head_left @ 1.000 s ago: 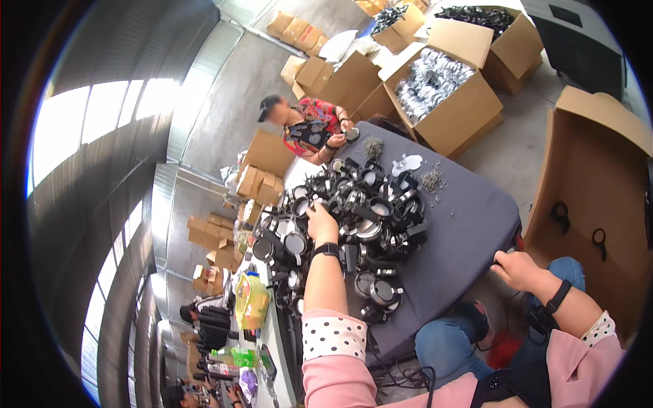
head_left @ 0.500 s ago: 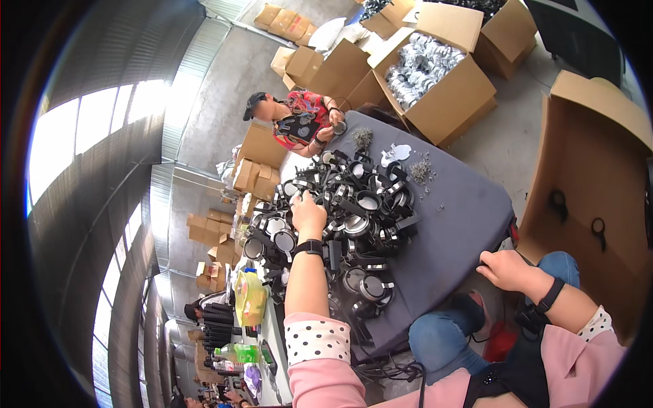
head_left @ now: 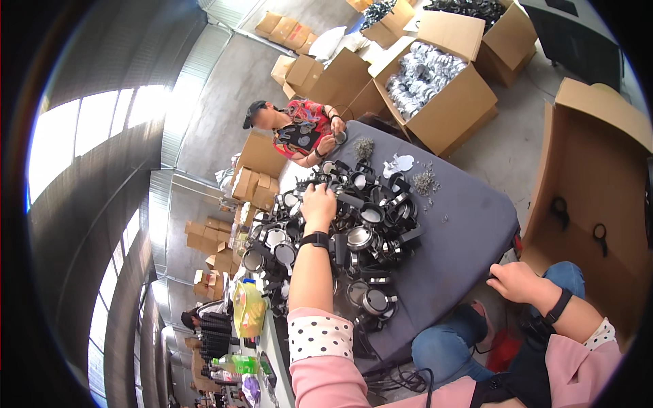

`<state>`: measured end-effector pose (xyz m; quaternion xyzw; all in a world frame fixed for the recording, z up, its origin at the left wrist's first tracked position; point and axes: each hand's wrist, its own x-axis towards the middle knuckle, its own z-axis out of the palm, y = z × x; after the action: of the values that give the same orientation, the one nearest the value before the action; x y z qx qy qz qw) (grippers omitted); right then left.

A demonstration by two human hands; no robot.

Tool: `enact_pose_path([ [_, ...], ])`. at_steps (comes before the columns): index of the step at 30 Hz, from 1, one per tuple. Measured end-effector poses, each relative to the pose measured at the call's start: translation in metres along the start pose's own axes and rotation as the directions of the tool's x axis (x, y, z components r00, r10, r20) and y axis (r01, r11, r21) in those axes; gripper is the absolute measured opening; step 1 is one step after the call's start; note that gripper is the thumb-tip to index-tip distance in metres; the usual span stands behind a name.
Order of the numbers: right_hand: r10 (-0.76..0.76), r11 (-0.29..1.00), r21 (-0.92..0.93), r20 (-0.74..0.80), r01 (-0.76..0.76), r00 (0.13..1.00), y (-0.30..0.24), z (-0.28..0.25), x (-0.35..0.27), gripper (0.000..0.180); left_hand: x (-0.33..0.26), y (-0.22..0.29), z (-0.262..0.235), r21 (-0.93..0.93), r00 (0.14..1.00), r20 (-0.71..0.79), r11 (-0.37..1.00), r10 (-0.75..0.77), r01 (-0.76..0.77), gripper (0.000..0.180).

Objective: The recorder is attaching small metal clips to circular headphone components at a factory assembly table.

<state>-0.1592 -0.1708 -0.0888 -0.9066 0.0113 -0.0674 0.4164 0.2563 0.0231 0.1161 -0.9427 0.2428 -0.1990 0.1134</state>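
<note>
A large heap of parts with black handles and round silver metal ends covers the left side of the grey-topped table. My left hand reaches over the heap's far part, its fingers bent down among the parts. What those fingertips grip, if anything, is hidden. Beyond the table's right edge, above my knee, my right hand is closed with the fingers curled in. Whatever it may hold is too small to make out.
Across the table a person handles a round part. Small metal pieces lie near a white scrap. An open carton of wrapped parts stands beyond, and a big carton is at right. Black cables hang near my knees.
My left hand has shifted slightly right and farther over the heap, its fingers now more bent. The right hand stays closed beside the table. The whole view has shifted a little.
</note>
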Motion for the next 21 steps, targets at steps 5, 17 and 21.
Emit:
enact_pose_path([
  [5, 0.015, 1.0, -0.015, 0.057, -0.014, 0.998, -0.001, 0.003, 0.008, 0.024, 0.043, -0.029, 0.012, 0.001, 0.993, 0.048, 0.994, -0.108, 0.109, 0.046],
  [17, 0.005, 1.0, -0.005, 0.17, -0.004, 0.985, -0.008, 0.014, 0.028, 0.022, 0.036, -0.084, 0.007, 0.369, 0.996, 0.077, 0.926, 0.051, -0.076, 0.042],
  [21, 0.015, 1.0, -0.022, 0.137, -0.012, 0.99, -0.006, 0.01, 0.025, 0.022, 0.02, -0.1, -0.01, 0.359, 0.971, -0.216, 0.917, -0.1, 0.174, 0.036],
])
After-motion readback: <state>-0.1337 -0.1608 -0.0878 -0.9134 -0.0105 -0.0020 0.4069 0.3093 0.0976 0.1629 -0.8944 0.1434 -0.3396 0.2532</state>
